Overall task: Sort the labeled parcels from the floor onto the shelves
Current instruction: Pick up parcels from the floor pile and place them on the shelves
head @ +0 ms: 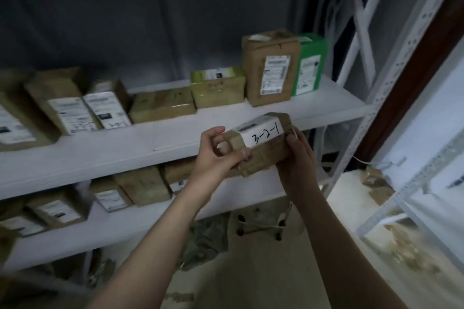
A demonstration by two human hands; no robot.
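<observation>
White metal shelves point(125, 150) fill the wall. The upper board carries a row of brown labelled parcels point(67, 105), with a tall brown box point(271, 70) and a green box point(311, 65) at its right end. More parcels sit on the board below. Just in front of the upper board's edge, a person holds a small brown parcel point(261, 137) marked 3-2-1. Their left hand point(218, 155) pinches its left end with curled fingers, and their right hand point(296, 155) grips the right end.

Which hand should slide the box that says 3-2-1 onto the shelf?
Probably the right hand: it wraps the end of the brown cardboard parcel from beneath, nearest the bare part of the white metal shelf. The left hand only holds the other end with its fingertips.
</observation>
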